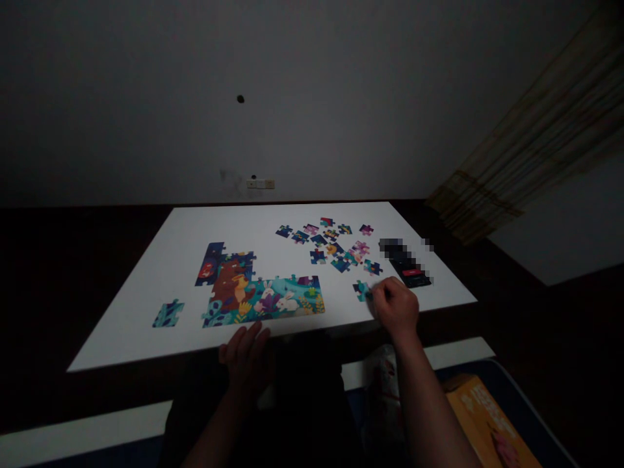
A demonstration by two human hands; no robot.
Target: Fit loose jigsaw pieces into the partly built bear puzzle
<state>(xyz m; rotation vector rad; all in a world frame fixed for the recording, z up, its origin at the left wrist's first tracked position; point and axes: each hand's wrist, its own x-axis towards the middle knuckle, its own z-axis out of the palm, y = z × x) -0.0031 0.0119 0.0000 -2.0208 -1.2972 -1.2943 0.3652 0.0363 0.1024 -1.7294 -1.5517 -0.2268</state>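
A partly joined jigsaw puzzle [263,296] with a bear, a fox and white rabbits lies on the white table. My left hand [246,354] rests at the near table edge just below it, fingers stretched out and holding nothing. To the right of the joined part, my right hand [397,309] is closed, with its fingertips at the right edge of a teal puzzle piece [361,290]. Part of that piece is hidden behind the fingers. Several loose puzzle pieces [334,249] are scattered farther back. On the far left sits a separate blue leaf-patterned piece [168,314].
A dark phone-like object [416,276], partly pixelated, lies at the table's right side. Below the table on the right are an orange box [487,419] and a clear plastic bag [385,390]. A wall stands behind the table [146,286], with a curtain [526,149] at right.
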